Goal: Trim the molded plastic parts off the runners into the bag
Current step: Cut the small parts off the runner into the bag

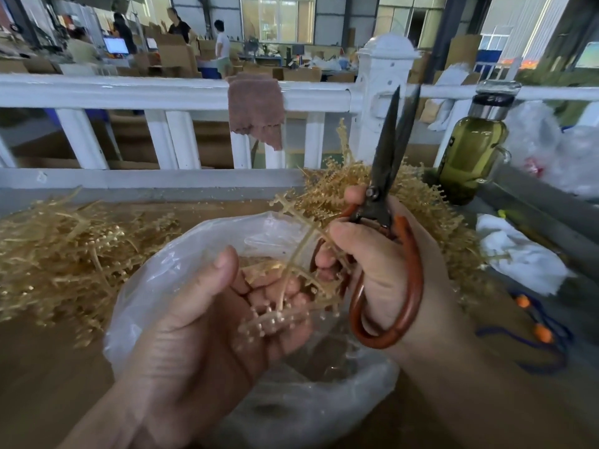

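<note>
Now the runner point(299, 251) stands almost upright above the open plastic bag point(181, 260). Its long axis goes from the left hand point(207, 319), whose fingers curl around its lower end, up toward the right hand point(398, 270). That hand grips the scissors point(389, 150) (blades slightly apart, pointing up, away from the runner), so I judge they must tip down to cut.

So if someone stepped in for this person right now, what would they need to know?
Left hand grips a tan runner over the open clear bag.
Right hand holds the orange-handled scissors, blades up, not cutting; its thumb touches the same runner.
Done: some tan bits seem to lie in the bag.
Left: this runner, plus the left heap and the back heap of sprigs.
</note>
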`<state>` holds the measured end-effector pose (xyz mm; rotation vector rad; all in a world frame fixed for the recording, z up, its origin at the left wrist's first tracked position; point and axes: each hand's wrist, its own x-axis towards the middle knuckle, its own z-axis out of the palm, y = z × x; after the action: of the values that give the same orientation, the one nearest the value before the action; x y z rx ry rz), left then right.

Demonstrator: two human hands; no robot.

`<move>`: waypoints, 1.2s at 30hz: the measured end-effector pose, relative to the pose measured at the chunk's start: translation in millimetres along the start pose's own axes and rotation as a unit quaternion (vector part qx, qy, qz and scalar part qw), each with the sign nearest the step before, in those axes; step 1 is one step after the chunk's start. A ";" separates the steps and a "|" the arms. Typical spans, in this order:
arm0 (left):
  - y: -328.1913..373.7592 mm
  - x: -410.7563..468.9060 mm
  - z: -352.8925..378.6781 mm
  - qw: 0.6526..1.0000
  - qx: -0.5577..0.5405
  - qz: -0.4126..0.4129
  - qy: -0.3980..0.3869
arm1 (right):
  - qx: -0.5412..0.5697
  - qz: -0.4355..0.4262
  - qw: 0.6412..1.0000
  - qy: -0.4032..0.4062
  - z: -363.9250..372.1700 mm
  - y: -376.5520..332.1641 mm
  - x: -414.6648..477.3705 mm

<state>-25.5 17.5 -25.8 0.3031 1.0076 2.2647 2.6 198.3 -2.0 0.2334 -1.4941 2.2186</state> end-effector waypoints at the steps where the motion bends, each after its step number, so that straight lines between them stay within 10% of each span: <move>1: -1.8 0.2 0.5 1.000 -0.013 -0.002 -0.018 | 0.010 -0.008 1.000 0.014 -0.1 1.5 0.7; 36: -6.3 -3.2 15.6 0.971 0.162 0.166 0.053 | -0.186 0.037 0.980 -0.054 -0.9 1.2 -32.1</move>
<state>-13.3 27.7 -19.7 0.5268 1.4812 2.4239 30.5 190.0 -15.6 0.1820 -1.9696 1.9573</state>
